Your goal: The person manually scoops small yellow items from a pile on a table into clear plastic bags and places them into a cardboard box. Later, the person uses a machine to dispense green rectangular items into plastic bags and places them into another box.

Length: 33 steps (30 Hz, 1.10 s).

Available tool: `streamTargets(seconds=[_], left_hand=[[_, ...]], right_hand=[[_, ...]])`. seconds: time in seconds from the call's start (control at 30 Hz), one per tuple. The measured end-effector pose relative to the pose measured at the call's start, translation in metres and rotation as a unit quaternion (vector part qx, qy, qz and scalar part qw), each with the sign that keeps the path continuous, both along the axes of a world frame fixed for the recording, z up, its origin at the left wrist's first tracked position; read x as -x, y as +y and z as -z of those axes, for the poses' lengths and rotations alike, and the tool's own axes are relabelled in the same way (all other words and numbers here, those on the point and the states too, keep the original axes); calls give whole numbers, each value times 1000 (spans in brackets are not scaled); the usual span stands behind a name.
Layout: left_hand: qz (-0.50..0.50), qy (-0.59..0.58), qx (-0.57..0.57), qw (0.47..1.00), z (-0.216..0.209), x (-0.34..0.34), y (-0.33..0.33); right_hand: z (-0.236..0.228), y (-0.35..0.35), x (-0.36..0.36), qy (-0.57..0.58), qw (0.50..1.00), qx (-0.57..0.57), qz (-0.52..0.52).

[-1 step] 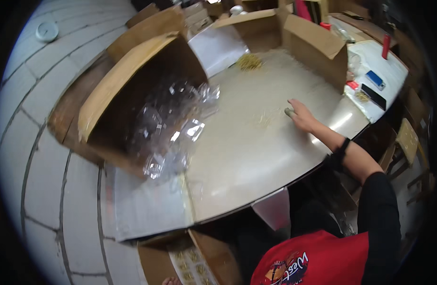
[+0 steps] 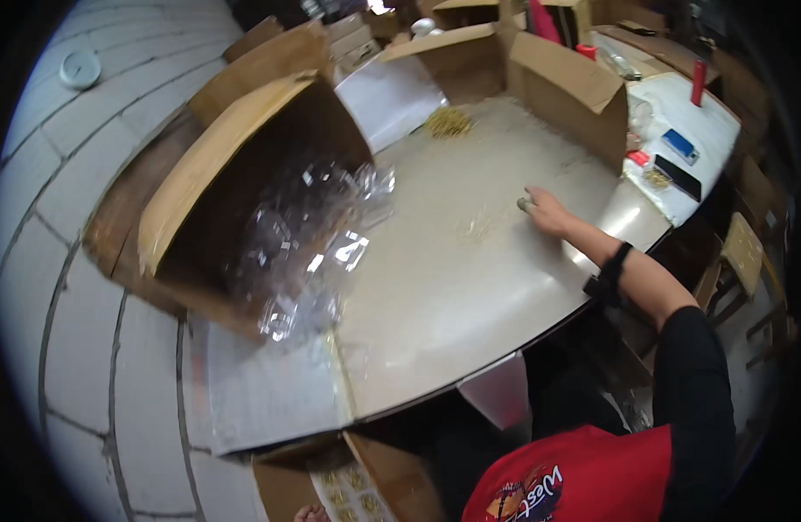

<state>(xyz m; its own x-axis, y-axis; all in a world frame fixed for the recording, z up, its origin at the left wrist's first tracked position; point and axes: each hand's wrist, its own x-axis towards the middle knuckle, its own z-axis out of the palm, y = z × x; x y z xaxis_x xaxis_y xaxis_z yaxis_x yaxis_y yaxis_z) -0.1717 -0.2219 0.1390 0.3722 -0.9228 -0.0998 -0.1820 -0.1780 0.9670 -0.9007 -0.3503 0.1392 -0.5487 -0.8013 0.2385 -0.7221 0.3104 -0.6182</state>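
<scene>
I could make out only one piece of lettering, a bright white script-like word [image 2: 544, 490] slanting over a colourful print on the person's red shirt [image 2: 609, 470]; the wall clock's face [image 2: 80, 70] was too small to read.

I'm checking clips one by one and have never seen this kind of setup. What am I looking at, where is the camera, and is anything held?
There's no machine: a person uses their own two hands, filmed by a downward-looking fisheye camera on their head. The right hand is over the table, near small pale bits; whether it holds anything is unclear. The left hand, mostly cut off, is at a lower cardboard box with gold-coloured pieces inside; its grip isn't visible. Clear plastic packs spill from a large cardboard box; a gold-coloured heap lies farther back.
</scene>
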Motion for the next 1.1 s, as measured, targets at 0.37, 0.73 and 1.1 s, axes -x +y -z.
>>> streamTargets(seconds=[0.37, 0.73, 1.1], left_hand=[[238, -401, 196, 863, -48, 177, -168], [281, -359, 82, 886, -1, 195, -213], [229, -310, 92, 918, 2, 205, -240]], right_hand=[[-61, -129, 126, 146, 967, -193, 75], [-34, -257, 146, 95, 915, -377, 107], [-44, -102, 31, 83, 932, -251, -247]])
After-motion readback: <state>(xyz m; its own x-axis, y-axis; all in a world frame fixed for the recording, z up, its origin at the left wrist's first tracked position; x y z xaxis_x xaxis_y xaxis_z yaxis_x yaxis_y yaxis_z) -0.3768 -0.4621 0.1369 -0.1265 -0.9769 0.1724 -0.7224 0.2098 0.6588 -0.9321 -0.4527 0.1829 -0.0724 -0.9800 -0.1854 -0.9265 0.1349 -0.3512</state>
